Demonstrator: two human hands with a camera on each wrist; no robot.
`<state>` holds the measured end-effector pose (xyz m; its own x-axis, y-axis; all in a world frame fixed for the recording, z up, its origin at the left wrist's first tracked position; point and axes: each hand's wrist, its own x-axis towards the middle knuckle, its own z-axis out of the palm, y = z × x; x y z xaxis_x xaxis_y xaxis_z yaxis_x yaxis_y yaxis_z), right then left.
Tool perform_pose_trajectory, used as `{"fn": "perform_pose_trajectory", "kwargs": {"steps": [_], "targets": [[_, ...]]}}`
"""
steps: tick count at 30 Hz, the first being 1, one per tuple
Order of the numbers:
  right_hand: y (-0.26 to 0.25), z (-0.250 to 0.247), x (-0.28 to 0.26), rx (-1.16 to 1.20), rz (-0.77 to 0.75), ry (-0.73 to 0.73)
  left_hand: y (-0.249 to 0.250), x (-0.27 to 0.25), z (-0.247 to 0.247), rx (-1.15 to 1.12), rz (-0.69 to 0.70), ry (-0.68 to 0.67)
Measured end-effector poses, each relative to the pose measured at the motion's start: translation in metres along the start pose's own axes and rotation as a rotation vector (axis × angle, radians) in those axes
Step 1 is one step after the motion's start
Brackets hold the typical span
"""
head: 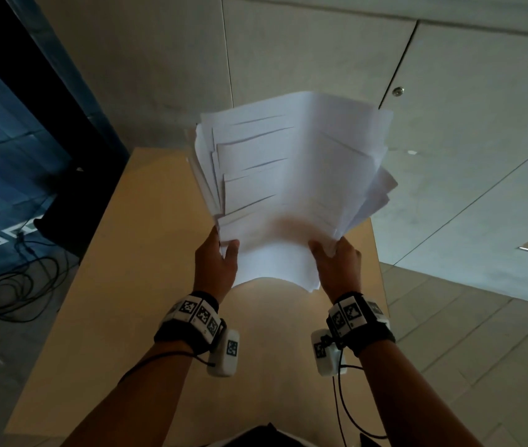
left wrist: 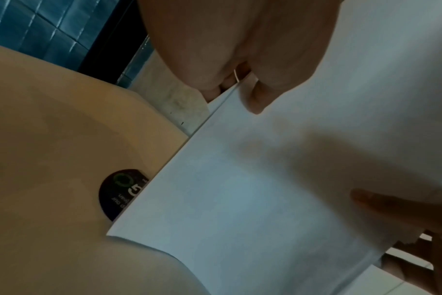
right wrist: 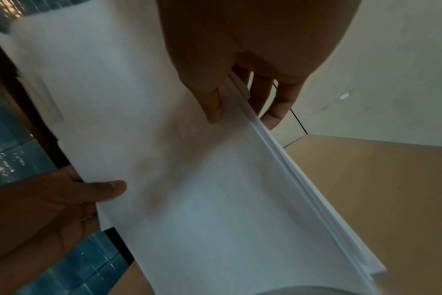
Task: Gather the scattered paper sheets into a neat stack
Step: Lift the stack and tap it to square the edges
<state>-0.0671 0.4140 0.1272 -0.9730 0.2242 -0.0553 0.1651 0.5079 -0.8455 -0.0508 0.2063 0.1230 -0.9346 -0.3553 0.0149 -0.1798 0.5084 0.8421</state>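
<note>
Paper sheets (head: pixel 288 188), gathered into one loose bundle, are held up in the air between both hands, above a light wooden table (head: pixel 121 285). The bundle's long axis runs away from the person, from the near edge at the hands toward the far wall. Its far end fans out unevenly, with many sheet edges stepped and skewed; its near end sags in a soft curve between the wrists.

Left hand (head: pixel 216 266) grips the near left side of the bundle, thumb on top and fingers curled underneath. Right hand (head: pixel 337 266) grips the near right side the same way; the right wrist view shows its thumb (right wrist: pixel 212 103) pressed on the top sheet and its fingers (right wrist: pixel 278 103) wrapped under the layered edges. Both hands sit level with each other, at an equal reach from the paper, with the bundle stretching forward from them.

Judging from the ragged far end, the sheets are collected but not yet squared. The table lies directly below the hands, so the likely next need is to stand the bundle on an edge and tap it even. Loose outer sheets on the right side look most likely to slip.
</note>
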Motion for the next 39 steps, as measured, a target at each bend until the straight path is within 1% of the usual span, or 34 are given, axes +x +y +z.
{"fn": "perform_pose_trajectory", "kwargs": {"steps": [3,5,7,9,11,13,19,22,25,27,30,32,36,39], "targets": [[-0.001,0.001,-0.003,-0.001,0.014,0.038,0.001,-0.001,0.002,-0.013,0.014,0.021],[-0.004,-0.002,-0.004,-0.002,-0.017,0.081,0.004,-0.001,0.0,-0.021,0.03,0.034],[-0.006,-0.003,-0.006,-0.016,-0.04,0.115,0.004,-0.001,0.0,-0.042,0.017,0.046],[-0.002,0.001,-0.007,-0.051,-0.023,0.08,0.002,-0.005,0.003,-0.041,0.001,0.028],[0.009,0.01,-0.007,-0.08,0.009,-0.002,-0.002,-0.01,0.007,-0.045,-0.023,-0.001],[0.02,0.014,-0.006,-0.104,0.03,-0.032,-0.003,-0.011,0.009,-0.051,-0.028,-0.003],[0.01,0.006,-0.004,-0.133,0.008,0.013,0.007,-0.003,0.007,0.001,-0.016,0.047],[0.001,-0.002,-0.004,-0.119,-0.042,0.062,0.014,0.001,0.002,-0.04,-0.011,0.091],[-0.003,-0.01,-0.007,-0.112,-0.088,0.11,0.013,0.0,-0.005,-0.089,0.033,0.132],[0.001,-0.009,-0.01,-0.135,-0.106,0.07,0.006,-0.003,-0.003,-0.105,0.027,0.091],[0.016,-0.003,-0.014,-0.084,-0.041,-0.047,-0.012,-0.007,0.002,-0.078,-0.048,-0.001],[0.02,-0.003,-0.013,-0.024,-0.04,-0.081,-0.016,-0.007,0.004,-0.061,-0.061,-0.002],[0.025,-0.001,-0.01,-0.027,-0.075,-0.058,-0.012,-0.006,0.003,-0.041,-0.058,0.034],[0.024,0.001,-0.005,-0.037,-0.064,-0.019,-0.003,-0.006,0.004,-0.023,-0.033,0.063]]}}
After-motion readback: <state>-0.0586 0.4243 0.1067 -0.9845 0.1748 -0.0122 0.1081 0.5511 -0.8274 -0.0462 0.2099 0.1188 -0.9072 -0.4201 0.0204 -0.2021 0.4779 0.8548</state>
